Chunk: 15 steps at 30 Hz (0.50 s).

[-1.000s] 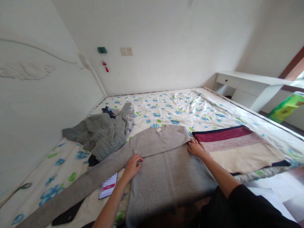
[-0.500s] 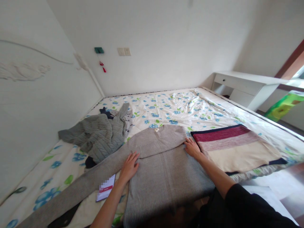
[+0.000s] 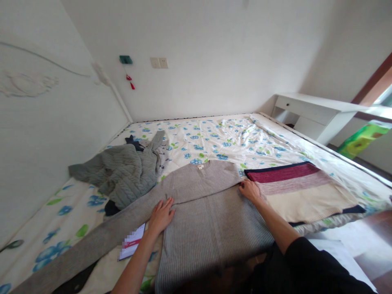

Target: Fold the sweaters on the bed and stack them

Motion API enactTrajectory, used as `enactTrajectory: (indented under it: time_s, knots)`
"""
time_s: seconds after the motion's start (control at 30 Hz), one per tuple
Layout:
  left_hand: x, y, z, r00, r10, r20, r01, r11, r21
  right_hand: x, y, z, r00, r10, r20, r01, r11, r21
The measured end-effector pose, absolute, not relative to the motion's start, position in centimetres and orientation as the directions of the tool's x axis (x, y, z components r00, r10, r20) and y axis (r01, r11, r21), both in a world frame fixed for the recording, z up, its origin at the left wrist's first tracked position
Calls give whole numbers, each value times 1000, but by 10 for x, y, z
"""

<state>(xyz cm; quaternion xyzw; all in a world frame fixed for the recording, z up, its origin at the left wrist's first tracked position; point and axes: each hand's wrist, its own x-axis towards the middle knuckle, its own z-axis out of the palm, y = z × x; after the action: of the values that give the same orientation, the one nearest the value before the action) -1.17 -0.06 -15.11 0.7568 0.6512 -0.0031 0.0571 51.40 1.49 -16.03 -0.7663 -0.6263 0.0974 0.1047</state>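
A grey ribbed sweater (image 3: pixel 205 220) lies flat on the bed, one sleeve folded across its chest and the other sleeve (image 3: pixel 92 241) stretched out to the lower left. My left hand (image 3: pixel 161 214) rests flat, fingers spread, on the sweater's left shoulder where the long sleeve starts. At the right edge of the folded sleeve, my right hand (image 3: pixel 250 190) presses down with fingers apart. Neither hand holds anything.
A folded striped sweater (image 3: pixel 303 190) lies just right of my right hand. A heap of grey knitwear (image 3: pixel 125 173) sits at the left near the headboard. A white card (image 3: pixel 131 247) and a dark item (image 3: pixel 81 279) lie by the long sleeve. A white desk (image 3: pixel 318 110) stands beyond the bed.
My left hand has slid a little left and down along the sweater's shoulder. My right hand has stayed at the folded sleeve's edge. The view has shifted slightly.
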Motion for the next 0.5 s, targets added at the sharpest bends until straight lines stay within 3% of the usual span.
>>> enactTrajectory:
  time_s: [0.1,0.17,0.27,0.37,0.5]
  knots:
    - [-3,-2,-148,173,985,-15,981,-171,86,509,18,-160,149,983,109,942,-108,-316]
    - [3,-3,-148,229,973,10,968,-229,106,504,20,-163,46,993,110,946,-8,-324]
    - [6,-4,-154,285,958,-21,947,-278,159,499,21,-174,-58,997,-58,944,36,-329]
    - [2,-5,-164,269,962,-48,949,-256,183,503,22,-183,-43,978,-204,950,-23,-313]
    - [-7,-4,-168,272,962,-35,945,-261,197,511,18,-186,-28,975,-222,950,-43,-310]
